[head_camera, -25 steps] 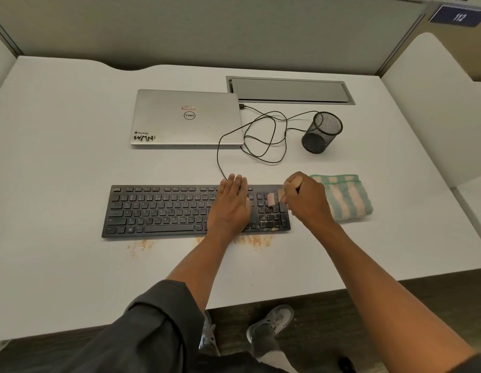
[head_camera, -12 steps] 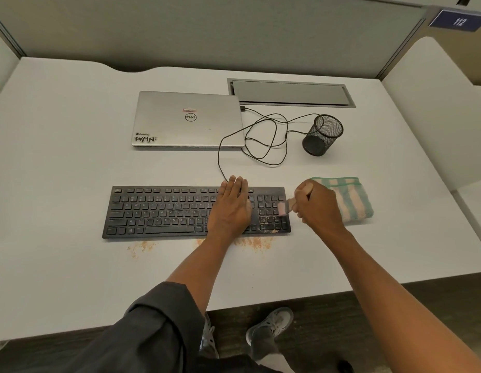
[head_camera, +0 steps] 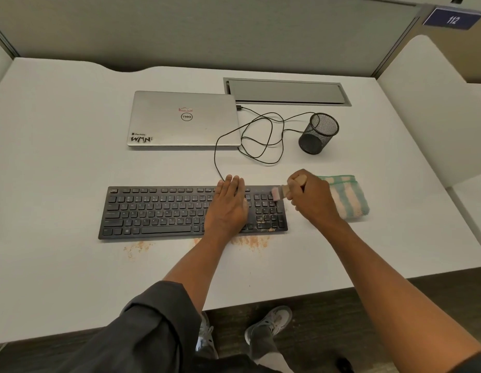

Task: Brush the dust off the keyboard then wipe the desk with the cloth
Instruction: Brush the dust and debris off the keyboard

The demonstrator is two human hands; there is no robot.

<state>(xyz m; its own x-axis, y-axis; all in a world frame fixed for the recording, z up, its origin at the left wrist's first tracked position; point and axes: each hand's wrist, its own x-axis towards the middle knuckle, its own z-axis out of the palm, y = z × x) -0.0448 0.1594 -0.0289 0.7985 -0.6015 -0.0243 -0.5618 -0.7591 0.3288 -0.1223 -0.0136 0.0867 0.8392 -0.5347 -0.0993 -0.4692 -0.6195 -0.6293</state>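
1. Since a second ago the brush [head_camera: 279,191] has climbed from the middle of the number pad to its top right corner; the left hand [head_camera: 228,204] has not shifted.
2. The keyboard [head_camera: 158,211] lies on the surface [head_camera: 59,162], orange dust [head_camera: 251,241] spilled along its near edge.
3. The left hand lies flat on the keys, fingers straight, steadying.
4. The right hand [head_camera: 310,200] has its grip curled round the brush handle.
5. The striped cloth [head_camera: 347,196] lies folded just right of that hand.
6. Brushing seems unfinished: specks remain on the lower pad, so the next stroke should sweep toward the near edge.

black keyboard [head_camera: 158,211], green-and-pink striped cloth [head_camera: 347,197], silver laptop [head_camera: 184,119], orange dust [head_camera: 250,241]
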